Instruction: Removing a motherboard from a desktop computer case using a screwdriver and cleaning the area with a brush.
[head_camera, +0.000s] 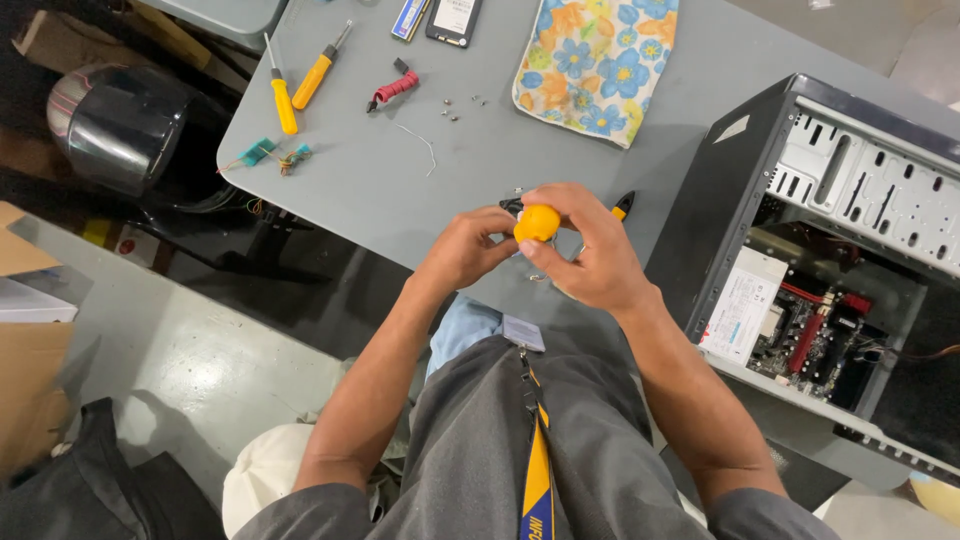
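Counter: grey flat top (400, 190), running slantwise through the view, its near edge towards the person.
Floor: pale greenish-grey, glossy (190, 360), with a bright patch of reflected light.
Left side: brown cardboard boxes (25, 340) at the edge of view; a dark bag (90, 490) lies on the floor just below them.
Under the counter's far-left corner: a shiny black round bin (120, 125) in shadow.
Light: even, from overhead, with soft shadows.

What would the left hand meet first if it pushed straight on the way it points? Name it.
The left hand points rightward at the round yellow handle, which its fingertips seem to touch already. Right behind that sits the right hand. Depth is hard to judge from above.
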